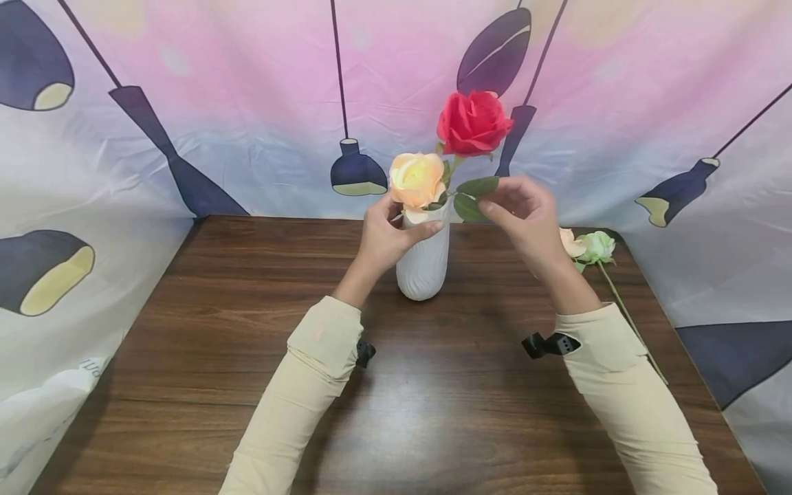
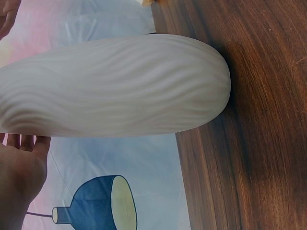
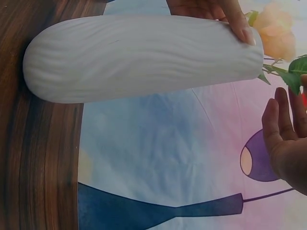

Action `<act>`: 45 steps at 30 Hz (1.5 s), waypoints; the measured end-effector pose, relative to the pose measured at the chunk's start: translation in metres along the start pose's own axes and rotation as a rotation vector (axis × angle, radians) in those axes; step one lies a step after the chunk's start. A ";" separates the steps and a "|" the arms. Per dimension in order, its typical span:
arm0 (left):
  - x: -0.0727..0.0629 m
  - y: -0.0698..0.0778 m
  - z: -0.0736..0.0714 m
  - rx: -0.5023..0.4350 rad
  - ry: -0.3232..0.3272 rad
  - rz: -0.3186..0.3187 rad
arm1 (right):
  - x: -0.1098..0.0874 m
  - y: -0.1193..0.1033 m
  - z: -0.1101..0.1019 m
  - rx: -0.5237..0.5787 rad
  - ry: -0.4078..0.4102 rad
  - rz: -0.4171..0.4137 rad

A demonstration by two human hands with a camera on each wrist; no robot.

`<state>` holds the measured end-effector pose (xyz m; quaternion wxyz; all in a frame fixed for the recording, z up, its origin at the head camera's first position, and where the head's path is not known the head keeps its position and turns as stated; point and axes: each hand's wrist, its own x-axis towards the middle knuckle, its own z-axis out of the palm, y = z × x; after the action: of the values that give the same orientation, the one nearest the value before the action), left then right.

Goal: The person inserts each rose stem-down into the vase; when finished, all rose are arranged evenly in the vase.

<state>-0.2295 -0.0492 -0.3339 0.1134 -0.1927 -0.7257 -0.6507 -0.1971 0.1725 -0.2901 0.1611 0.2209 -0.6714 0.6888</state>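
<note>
A white vase (image 1: 423,265) with wavy ridges stands upright on the table. My left hand (image 1: 388,230) grips it near the rim, thumb across the front and fingers round the far side. A peach rose (image 1: 417,180) sits low at the vase's mouth. Behind it, to the right, a red rose (image 1: 474,124) rises higher on its stem. My right hand (image 1: 526,210) pinches at the green leaves (image 1: 478,185) beside the rim, its thumb over the lower leaf. In the right wrist view, the fingers of that hand (image 3: 288,129) are loosely bent beside the leaves.
On the wooden table (image 1: 247,309), a pale green rose (image 1: 597,246) and another peach flower (image 1: 570,242) lie at the right, partly behind my right forearm. A long green stem (image 1: 621,306) runs toward the front. A patterned cloth (image 1: 266,158) hangs close behind the table.
</note>
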 end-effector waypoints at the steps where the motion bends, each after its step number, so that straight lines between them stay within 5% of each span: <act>1: 0.000 0.000 0.000 0.000 0.000 -0.002 | -0.002 0.000 -0.001 -0.011 0.005 0.010; 8: -0.001 0.001 -0.001 0.005 0.004 -0.002 | -0.014 -0.002 -0.010 -0.053 0.018 0.044; 18: -0.001 0.000 0.000 0.002 0.002 0.000 | -0.036 0.003 -0.033 0.048 0.017 0.056; 45: 0.000 -0.001 0.000 -0.008 -0.002 0.007 | -0.118 0.055 -0.142 0.006 0.226 0.247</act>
<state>-0.2297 -0.0490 -0.3349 0.1139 -0.1963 -0.7225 -0.6530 -0.1375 0.3198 -0.3989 0.1490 0.0585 -0.6691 0.7257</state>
